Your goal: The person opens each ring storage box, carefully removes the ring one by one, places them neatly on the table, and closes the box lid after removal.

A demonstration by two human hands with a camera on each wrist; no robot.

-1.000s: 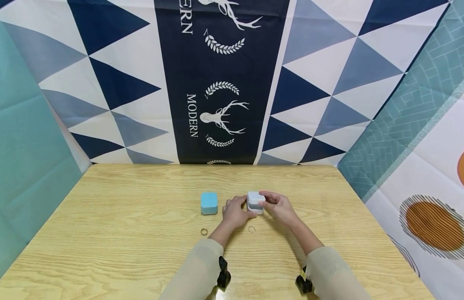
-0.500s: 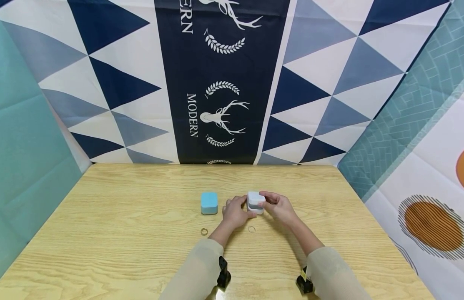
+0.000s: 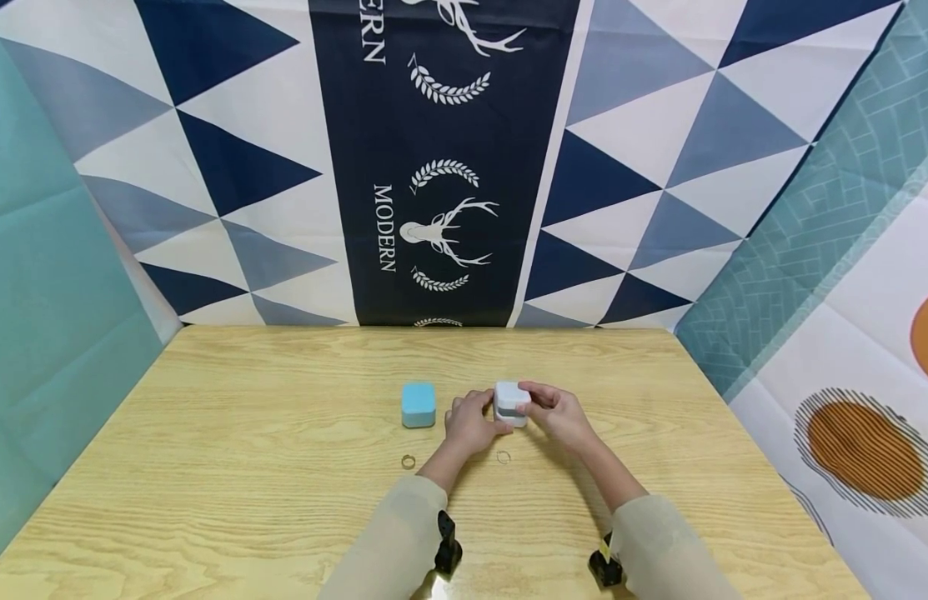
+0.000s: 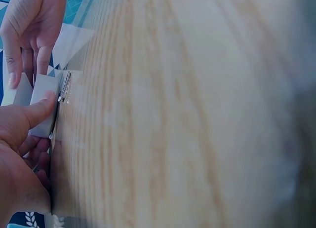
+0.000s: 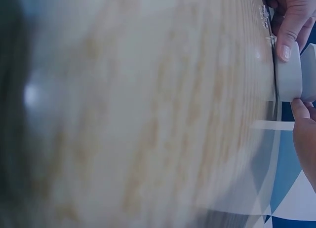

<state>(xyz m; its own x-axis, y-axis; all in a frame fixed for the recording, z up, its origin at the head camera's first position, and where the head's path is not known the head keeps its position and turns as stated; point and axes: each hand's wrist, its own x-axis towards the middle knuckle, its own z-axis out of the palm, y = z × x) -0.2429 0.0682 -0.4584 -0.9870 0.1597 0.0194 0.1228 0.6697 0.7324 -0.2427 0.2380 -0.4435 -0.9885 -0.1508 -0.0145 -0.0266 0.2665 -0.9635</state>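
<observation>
Between both hands stands a small white ring box (image 3: 511,392), its lid tipped partly up, with a grey band showing in the gap. My left hand (image 3: 469,427) grips the lower half from the left, thumb across the front; the left wrist view shows that thumb pressed on the base (image 4: 43,85). Thumb and fingers of my right hand (image 3: 561,417) pinch the raised lid (image 5: 309,72) from the right. A wedge-shaped gap parts lid and base in the right wrist view. The inside of the box is hidden.
A closed light-blue box (image 3: 418,405) stands left of my left hand. Nearer me lie a darker ring (image 3: 408,467) and a thin, light ring (image 3: 499,458). The wooden table (image 3: 246,433) meets patterned cloths at its back and sides.
</observation>
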